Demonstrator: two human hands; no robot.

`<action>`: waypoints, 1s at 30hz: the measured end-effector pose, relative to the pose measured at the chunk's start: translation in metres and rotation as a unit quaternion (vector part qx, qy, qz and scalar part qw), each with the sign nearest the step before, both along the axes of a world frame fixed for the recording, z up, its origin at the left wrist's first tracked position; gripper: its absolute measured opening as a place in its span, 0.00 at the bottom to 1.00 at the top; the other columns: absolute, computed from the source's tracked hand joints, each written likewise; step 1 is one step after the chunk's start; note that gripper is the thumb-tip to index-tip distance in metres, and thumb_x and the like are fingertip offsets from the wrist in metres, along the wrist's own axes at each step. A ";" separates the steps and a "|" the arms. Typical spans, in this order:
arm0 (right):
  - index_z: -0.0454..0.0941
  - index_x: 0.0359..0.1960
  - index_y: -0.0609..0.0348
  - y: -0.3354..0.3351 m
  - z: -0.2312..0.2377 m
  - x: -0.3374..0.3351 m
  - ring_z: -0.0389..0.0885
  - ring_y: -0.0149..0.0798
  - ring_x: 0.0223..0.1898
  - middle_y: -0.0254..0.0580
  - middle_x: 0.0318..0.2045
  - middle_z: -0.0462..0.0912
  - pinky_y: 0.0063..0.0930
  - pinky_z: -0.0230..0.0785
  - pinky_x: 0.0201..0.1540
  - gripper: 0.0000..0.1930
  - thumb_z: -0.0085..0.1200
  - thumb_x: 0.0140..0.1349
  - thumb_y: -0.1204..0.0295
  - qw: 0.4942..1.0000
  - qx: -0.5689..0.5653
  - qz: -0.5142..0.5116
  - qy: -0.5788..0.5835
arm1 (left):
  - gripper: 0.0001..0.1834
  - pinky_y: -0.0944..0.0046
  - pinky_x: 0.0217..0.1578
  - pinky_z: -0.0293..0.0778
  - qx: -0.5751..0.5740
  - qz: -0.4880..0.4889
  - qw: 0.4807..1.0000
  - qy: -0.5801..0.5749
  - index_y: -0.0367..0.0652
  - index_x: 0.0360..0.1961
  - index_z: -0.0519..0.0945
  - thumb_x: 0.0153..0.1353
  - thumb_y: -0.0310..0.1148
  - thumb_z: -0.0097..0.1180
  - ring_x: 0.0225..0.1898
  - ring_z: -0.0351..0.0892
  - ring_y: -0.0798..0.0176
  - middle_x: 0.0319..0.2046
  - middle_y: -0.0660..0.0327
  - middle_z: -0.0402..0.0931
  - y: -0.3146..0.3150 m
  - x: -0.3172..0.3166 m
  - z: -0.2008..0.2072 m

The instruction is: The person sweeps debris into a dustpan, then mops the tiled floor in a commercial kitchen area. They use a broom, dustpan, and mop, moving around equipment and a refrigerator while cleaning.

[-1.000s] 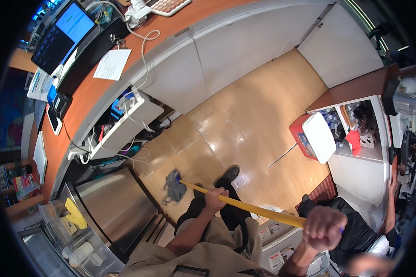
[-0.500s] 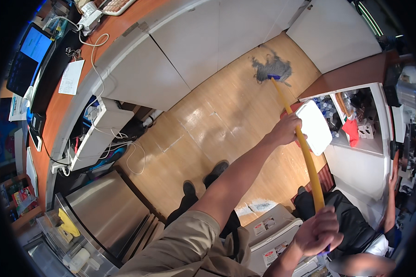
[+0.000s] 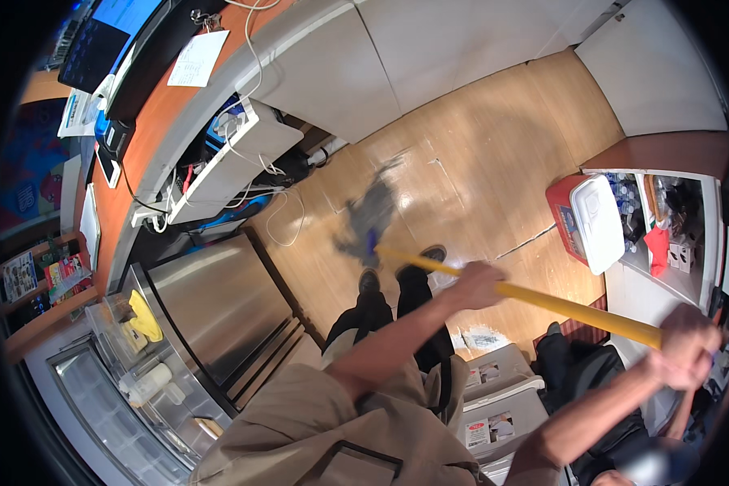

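Note:
A string mop with a yellow handle [image 3: 579,304] slants across the wooden floor in front of me. Its grey strands [image 3: 371,212] lie spread on the boards just beyond my shoes, trailing away from the blue clamp. My left hand [image 3: 478,285] is wrapped round the middle of the handle. Higher up, at the handle's end near the right edge of view, my right hand [image 3: 688,347] is closed on it, slightly blurred.
A red cooler with a white lid [image 3: 601,225] stands by the open cabinet [image 3: 682,235] at right. White cables [image 3: 287,231] hang to the floor at left, near a steel fridge [image 3: 219,300]. Grey bins [image 3: 494,405] and a seated person [image 3: 583,381] are close on my right.
The mop head has swept from the far right corner back toward my feet and leftward. Both hands still grip the handle; my right hand has moved right and slightly up.

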State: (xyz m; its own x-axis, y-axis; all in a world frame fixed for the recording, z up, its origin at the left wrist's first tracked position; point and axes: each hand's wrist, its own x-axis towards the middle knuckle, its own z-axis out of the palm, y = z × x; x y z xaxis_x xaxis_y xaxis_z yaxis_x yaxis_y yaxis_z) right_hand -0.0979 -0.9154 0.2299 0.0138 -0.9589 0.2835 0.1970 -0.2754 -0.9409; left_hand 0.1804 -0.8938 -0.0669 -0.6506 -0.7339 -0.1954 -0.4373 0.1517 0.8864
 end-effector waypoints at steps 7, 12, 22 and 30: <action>0.54 0.12 0.54 0.014 -0.115 0.163 0.54 0.32 0.07 0.35 0.06 0.61 0.30 0.45 0.14 0.20 0.53 0.52 0.72 0.947 0.151 0.073 -0.272 | 0.13 0.47 0.28 0.67 -0.093 0.289 0.948 -0.099 0.45 0.17 0.70 0.49 0.31 0.63 0.25 0.73 0.44 0.20 0.55 0.71 0.098 0.147 -0.052; 0.57 0.12 0.54 0.025 0.000 0.100 0.58 0.31 0.05 0.31 0.05 0.61 0.28 0.51 0.09 0.18 0.51 0.56 0.74 0.972 0.076 -0.024 -0.220 | 0.17 0.50 0.29 0.63 -0.115 0.245 0.962 -0.033 0.44 0.16 0.66 0.50 0.31 0.64 0.24 0.70 0.46 0.18 0.57 0.69 0.064 0.054 0.007; 0.64 0.29 0.50 0.005 0.066 0.144 0.64 0.30 0.20 0.31 0.19 0.68 0.32 0.59 0.28 0.10 0.52 0.67 0.69 0.828 -0.178 -0.517 0.128 | 0.23 0.50 0.55 0.66 -0.197 0.001 0.967 0.161 0.46 0.46 0.77 0.46 0.29 0.66 0.57 0.68 0.43 0.50 0.50 0.74 -0.137 -0.153 0.070; 0.70 0.26 0.65 -0.127 -0.133 0.137 0.77 0.45 0.30 0.46 0.26 0.78 0.37 0.72 0.39 0.07 0.53 0.63 0.80 0.769 -0.104 -0.585 0.233 | 0.41 0.49 0.71 0.51 -0.128 -0.239 0.954 0.127 0.49 0.70 0.61 0.55 0.28 0.61 0.73 0.50 0.39 0.70 0.41 0.55 -0.262 -0.133 0.063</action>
State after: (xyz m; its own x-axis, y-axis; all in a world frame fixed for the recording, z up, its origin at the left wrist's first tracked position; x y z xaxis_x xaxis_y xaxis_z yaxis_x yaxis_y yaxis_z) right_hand 0.0391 -1.0425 0.0970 -0.6781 -0.3260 0.6587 -0.6466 -0.1614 -0.7455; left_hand 0.0474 -1.1559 -0.0034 -0.9254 -0.3442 0.1588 -0.0405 0.5064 0.8613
